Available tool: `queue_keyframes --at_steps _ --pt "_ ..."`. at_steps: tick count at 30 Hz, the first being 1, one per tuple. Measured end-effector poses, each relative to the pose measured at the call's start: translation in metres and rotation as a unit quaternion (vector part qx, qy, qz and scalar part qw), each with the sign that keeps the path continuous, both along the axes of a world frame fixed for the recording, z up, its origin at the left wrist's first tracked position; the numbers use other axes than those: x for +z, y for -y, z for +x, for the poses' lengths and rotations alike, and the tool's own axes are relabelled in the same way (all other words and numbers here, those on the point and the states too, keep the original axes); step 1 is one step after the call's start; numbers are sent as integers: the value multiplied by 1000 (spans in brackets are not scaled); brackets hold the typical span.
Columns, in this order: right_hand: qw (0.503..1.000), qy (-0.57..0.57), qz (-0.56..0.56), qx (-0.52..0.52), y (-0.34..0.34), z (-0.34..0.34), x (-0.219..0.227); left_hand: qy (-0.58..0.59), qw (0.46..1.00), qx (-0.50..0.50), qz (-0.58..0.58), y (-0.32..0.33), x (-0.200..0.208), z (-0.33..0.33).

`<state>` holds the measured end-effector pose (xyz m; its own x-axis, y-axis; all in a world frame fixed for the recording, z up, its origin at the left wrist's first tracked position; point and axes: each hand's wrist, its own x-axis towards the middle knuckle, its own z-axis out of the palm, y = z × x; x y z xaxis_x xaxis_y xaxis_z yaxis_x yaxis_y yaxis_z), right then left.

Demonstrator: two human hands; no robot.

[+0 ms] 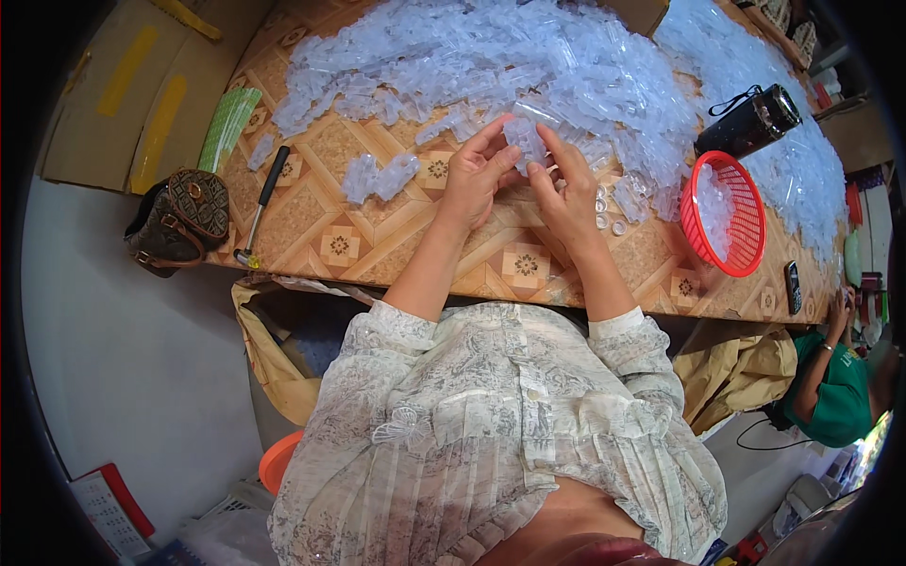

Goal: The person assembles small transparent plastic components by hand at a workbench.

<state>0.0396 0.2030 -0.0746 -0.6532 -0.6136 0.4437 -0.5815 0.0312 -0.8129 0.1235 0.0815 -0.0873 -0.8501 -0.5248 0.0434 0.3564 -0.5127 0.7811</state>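
Note:
Between both hands I hold a clear plastic piece [525, 141] above the table's near half. My left hand [479, 177] grips its left side, with the thumb bent over the front. On its right side, the fingers of my right hand [564, 179] are closed round it. Just beyond my fingertips spreads a big heap of similar clear plastic pieces [491, 57]. A few small round clear parts [602, 206] lie beside my right wrist. Left of my left hand rests a small separate group of clear pieces [377, 177].
A red basket [698, 226] holding clear bits stands at right, near a black flask [750, 123] and a phone [793, 287]. At left are a hammer-like tool [266, 198], a brown bag [179, 222] and cardboard boxes [104, 85]. Another person in green [838, 396] sits far right.

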Motion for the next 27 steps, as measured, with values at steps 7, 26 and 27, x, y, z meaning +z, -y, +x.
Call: queue_keyframes --at_steps 7,26,27 --pt "1000 -5 -14 18 0 0 3 -25 999 -10 -17 0 3 0" --pt "998 -4 -38 40 -5 -4 0 -33 993 11 -111 -2 -3 0" --pt "998 -13 -45 35 -5 -3 3 -43 994 6 -100 -3 -1 0"
